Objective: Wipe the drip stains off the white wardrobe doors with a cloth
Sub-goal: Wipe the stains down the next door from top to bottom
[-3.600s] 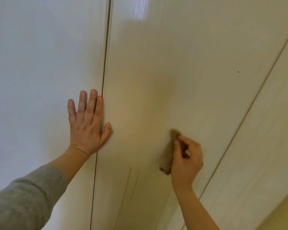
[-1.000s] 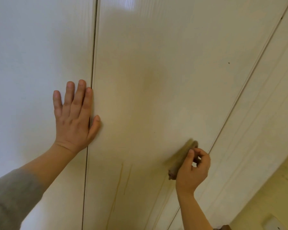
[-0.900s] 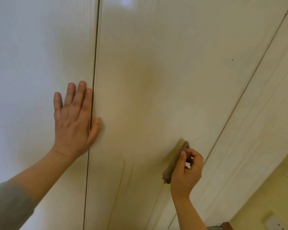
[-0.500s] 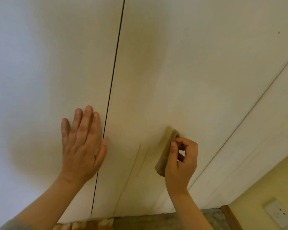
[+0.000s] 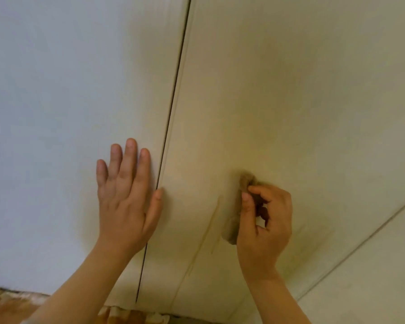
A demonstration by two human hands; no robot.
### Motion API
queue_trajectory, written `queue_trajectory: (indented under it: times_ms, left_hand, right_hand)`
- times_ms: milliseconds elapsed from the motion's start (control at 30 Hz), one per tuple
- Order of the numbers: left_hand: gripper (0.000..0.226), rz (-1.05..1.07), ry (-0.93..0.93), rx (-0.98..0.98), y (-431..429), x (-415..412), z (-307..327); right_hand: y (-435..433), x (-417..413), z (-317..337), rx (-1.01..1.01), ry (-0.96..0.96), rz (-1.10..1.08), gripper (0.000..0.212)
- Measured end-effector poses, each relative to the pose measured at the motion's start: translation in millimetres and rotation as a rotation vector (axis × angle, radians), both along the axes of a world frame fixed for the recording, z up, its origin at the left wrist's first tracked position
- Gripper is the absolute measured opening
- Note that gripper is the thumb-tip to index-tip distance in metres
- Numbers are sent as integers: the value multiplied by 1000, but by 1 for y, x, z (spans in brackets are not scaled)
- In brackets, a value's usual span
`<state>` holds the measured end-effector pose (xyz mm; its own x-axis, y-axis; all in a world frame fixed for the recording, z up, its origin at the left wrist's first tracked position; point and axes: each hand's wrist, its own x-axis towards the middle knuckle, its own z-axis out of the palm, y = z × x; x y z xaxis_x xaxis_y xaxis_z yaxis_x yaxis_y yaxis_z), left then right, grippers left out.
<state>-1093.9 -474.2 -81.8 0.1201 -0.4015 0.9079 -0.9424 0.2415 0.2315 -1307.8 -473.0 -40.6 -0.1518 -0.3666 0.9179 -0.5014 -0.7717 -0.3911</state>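
Observation:
White wardrobe doors fill the view; the middle door (image 5: 278, 101) meets the left door (image 5: 68, 90) at a dark vertical gap. My left hand (image 5: 124, 197) lies flat with straight fingers on the left door, thumb at the gap. My right hand (image 5: 264, 223) pinches a small brown cloth (image 5: 236, 213) and presses it against the middle door. A long yellowish drip stain (image 5: 204, 239) runs down the door just left of the cloth, with a shorter streak beside it.
A third door panel (image 5: 372, 277) begins at the slanted seam on the lower right. Below the doors' bottom edge a strip of brownish floor (image 5: 7, 307) and a pale frilled fabric (image 5: 131, 315) show.
The view has tilted down, bringing the doors' bottom edge into sight. My right hand with the cloth has moved left towards the drip stains. My left hand stays flat by the gap.

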Motion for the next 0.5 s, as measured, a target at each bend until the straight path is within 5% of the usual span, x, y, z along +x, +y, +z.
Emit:
queue_trajectory:
  times_ms: [300,500]
  left_hand:
    - [64,34,-93,-71,-6,34,-47]
    - [62,55,19,-144,-25,23,-52]
  right_hand:
    - [-18,25,-17,-253,223,-50,11]
    - [-27,50,24,-451,318,-149,7]
